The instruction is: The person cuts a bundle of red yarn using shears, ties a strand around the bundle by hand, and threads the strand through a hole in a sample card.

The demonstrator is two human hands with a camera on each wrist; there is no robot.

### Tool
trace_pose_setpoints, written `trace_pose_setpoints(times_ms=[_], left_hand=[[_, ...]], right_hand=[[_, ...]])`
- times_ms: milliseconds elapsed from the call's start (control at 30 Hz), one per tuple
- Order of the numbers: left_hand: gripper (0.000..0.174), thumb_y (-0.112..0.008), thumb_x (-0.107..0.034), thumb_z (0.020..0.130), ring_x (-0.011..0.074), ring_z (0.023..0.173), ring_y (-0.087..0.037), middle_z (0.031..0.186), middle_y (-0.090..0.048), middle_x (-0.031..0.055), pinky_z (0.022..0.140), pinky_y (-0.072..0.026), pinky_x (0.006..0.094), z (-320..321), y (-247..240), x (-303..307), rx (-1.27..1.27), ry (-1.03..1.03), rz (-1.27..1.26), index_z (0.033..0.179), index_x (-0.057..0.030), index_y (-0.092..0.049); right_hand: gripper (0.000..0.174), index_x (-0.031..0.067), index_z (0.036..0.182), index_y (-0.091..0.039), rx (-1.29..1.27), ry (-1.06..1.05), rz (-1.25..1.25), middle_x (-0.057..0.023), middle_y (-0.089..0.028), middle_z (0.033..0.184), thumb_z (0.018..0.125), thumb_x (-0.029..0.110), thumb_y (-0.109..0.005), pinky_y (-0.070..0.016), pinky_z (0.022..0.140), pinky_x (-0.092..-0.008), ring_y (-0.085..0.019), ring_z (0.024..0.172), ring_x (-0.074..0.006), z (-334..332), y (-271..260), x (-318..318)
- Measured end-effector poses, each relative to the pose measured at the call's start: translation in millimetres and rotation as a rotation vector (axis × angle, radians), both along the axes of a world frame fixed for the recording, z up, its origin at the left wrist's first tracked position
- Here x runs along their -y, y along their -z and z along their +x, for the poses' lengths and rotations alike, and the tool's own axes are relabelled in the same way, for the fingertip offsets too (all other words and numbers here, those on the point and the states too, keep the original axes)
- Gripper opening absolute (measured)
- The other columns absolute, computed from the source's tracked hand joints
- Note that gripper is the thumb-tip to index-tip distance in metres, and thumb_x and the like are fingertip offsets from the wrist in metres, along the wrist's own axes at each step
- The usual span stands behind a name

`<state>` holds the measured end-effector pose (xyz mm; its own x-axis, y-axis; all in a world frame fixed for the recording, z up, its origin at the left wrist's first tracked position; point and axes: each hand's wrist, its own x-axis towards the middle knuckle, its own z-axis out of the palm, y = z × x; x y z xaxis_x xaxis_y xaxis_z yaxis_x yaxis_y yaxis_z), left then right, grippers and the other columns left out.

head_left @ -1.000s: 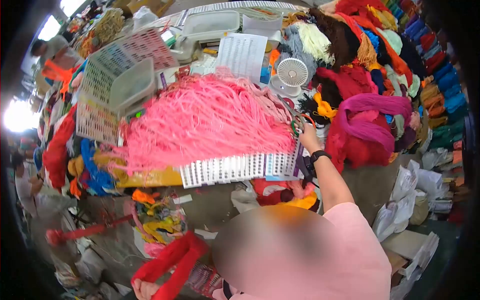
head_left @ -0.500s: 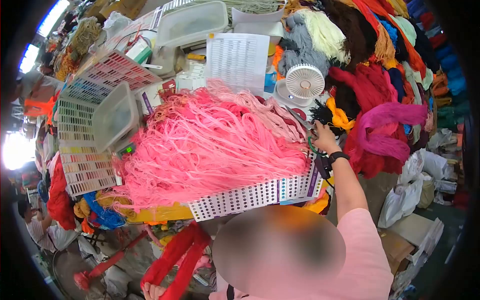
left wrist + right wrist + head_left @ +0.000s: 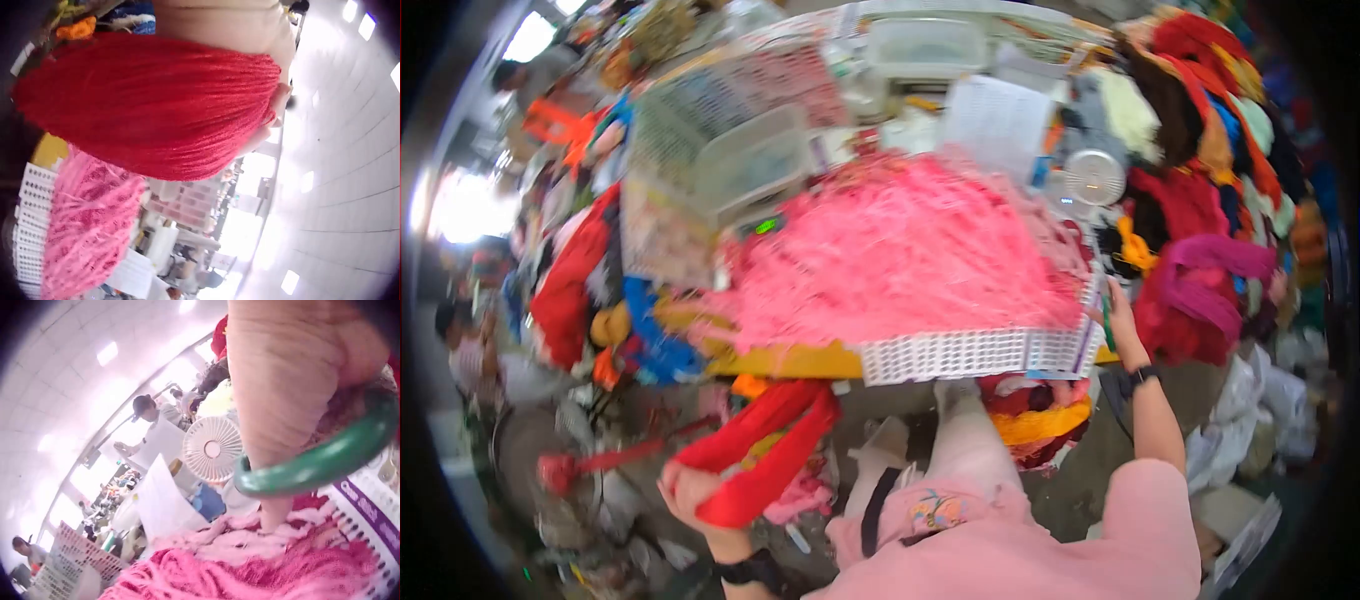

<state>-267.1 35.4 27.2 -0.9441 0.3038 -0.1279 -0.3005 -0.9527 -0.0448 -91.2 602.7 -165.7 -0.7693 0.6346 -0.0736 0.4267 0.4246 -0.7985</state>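
Note:
My left hand grips a loop of red yarn, a thick skein, below the table's front edge. In the left wrist view the skein stretches broad from my fingers. At the table's right front corner, my right hand holds scissors by their handles. One glossy green handle loop shows close up in the right wrist view; the blades are hidden. Left of that hand spreads a big heap of pink yarn. A white card with rows of holes lies along the heap's front edge.
A small white fan stands behind my right hand. Magenta and red yarn piles up to the right. A clear plastic box and a printed sheet sit behind the pink heap. An orange-yellow bundle hangs low by my legs.
The head view has swung, putting the table further right. My left hand has risen towards the table with the red skein. My right hand has drawn back towards me from beside the fan, scissors included.

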Motion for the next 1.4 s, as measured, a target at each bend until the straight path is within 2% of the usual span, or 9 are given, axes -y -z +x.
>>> trace_pose_setpoints(times_ms=[67, 100, 200, 333, 567, 800, 900, 1167, 1400], left_hand=[[0.035, -0.055, -0.027, 0.076, 0.0111, 0.081, -0.053, 0.086, -0.054, 0.0024, 0.078, -0.0412, 0.0264, -9, -17, 8, -0.132, -0.36, -0.336, 0.103, -0.0079, -0.045], [0.075, -0.05, -0.05, 0.073, 0.0253, 0.122, -0.02, 0.133, -0.02, 0.0122, 0.099, -0.0143, 0.0451, -15, -29, 2, -0.571, -0.218, -0.615, 0.129, -0.0097, -0.02], [0.086, -0.043, -0.058, 0.071, 0.0268, 0.125, -0.011, 0.135, -0.011, 0.0161, 0.1, -0.007, 0.0436, -41, -32, 7, -0.771, -0.065, -1.242, 0.129, -0.0016, -0.013], [0.079, -0.048, -0.047, 0.073, 0.0253, 0.123, -0.016, 0.135, -0.011, 0.0167, 0.098, -0.0149, 0.0344, -45, -22, 21, -1.096, -0.11, -2.047, 0.128, 0.0011, -0.016], [0.072, -0.05, -0.038, 0.076, 0.024, 0.12, -0.022, 0.135, -0.009, 0.0172, 0.096, -0.0184, 0.0325, -41, -4, 34, -0.838, -0.217, -2.283, 0.126, 0.0037, -0.02], [0.076, -0.05, -0.043, 0.075, 0.0237, 0.121, -0.02, 0.134, -0.01, 0.0178, 0.097, -0.017, 0.0341, -16, 6, 37, -0.781, -0.342, -2.128, 0.126, 0.0038, -0.019], [0.077, -0.046, -0.052, 0.075, 0.0224, 0.121, -0.023, 0.133, -0.018, 0.0101, 0.099, -0.02, 0.0384, 6, 9, 35, -0.495, -0.357, -1.46, 0.128, -0.0037, -0.015], [0.054, -0.035, -0.047, 0.082, 0.0224, 0.109, -0.04, 0.117, -0.043, 0.0106, 0.094, -0.0291, 0.0389, 40, 8, 28, -0.046, 0.022, -0.769, 0.113, -0.0027, -0.04], [0.053, -0.033, -0.045, 0.084, 0.022, 0.109, -0.039, 0.116, -0.042, 0.0121, 0.093, -0.0304, 0.0369, 19, 4, 50, -0.104, -0.029, -1.013, 0.113, -0.0017, -0.039]], right_hand=[[0.05, 0.0004, 0.113, -0.037, -0.372, 0.26, -0.779, -0.0076, -0.051, 0.096, 0.069, 0.004, -0.06, -0.04, 0.073, -0.0271, -0.048, 0.092, -0.0194, -7, 37, 49], [0.041, -0.0005, 0.109, -0.039, -0.123, 0.142, -0.713, -0.0045, -0.048, 0.088, 0.073, 0.005, -0.056, -0.0403, 0.065, -0.0248, -0.048, 0.081, -0.017, -31, -7, 103], [0.024, 0.0004, 0.102, -0.041, 0.297, -0.308, -0.767, 0.0011, -0.04, 0.072, 0.082, 0.013, -0.043, -0.0353, 0.046, -0.0198, -0.041, 0.055, -0.0093, -89, -80, 239], [0.031, 0.0016, 0.106, -0.039, -0.064, -0.793, -1.503, -0.0014, -0.044, 0.075, 0.084, 0.024, -0.04, -0.0395, 0.053, -0.0225, -0.043, 0.061, -0.0087, -100, -118, 337], [0.05, 0.0032, 0.115, -0.035, 0.317, -1.072, -1.662, -0.0064, -0.048, 0.104, 0.083, 0.042, -0.039, -0.0372, 0.081, -0.0272, -0.047, 0.093, -0.0128, -87, -133, 381], [0.033, 0.007, 0.088, -0.041, 0.176, -1.0, -1.521, 0.0005, -0.04, 0.071, 0.087, 0.038, -0.031, -0.0367, 0.059, -0.021, -0.038, 0.063, -0.0069, -110, -172, 437], [0.031, 0.0048, 0.09, -0.04, 0.11, -1.048, -1.453, 0.0002, -0.041, 0.068, 0.088, 0.035, -0.032, -0.0367, 0.049, -0.0204, -0.04, 0.057, -0.0067, -114, -175, 447], [0.031, 0.0007, 0.089, -0.041, 0.089, -1.151, -1.042, -0.0034, -0.044, 0.061, 0.086, 0.031, -0.036, -0.0355, 0.048, -0.0227, -0.042, 0.053, -0.01, -104, -179, 455], [0.028, 0.0028, 0.081, -0.04, 0.227, -1.046, -1.152, 0.0018, -0.037, 0.056, 0.086, 0.029, -0.035, -0.0303, 0.04, -0.0186, -0.034, 0.046, -0.0052, -103, -179, 459]])
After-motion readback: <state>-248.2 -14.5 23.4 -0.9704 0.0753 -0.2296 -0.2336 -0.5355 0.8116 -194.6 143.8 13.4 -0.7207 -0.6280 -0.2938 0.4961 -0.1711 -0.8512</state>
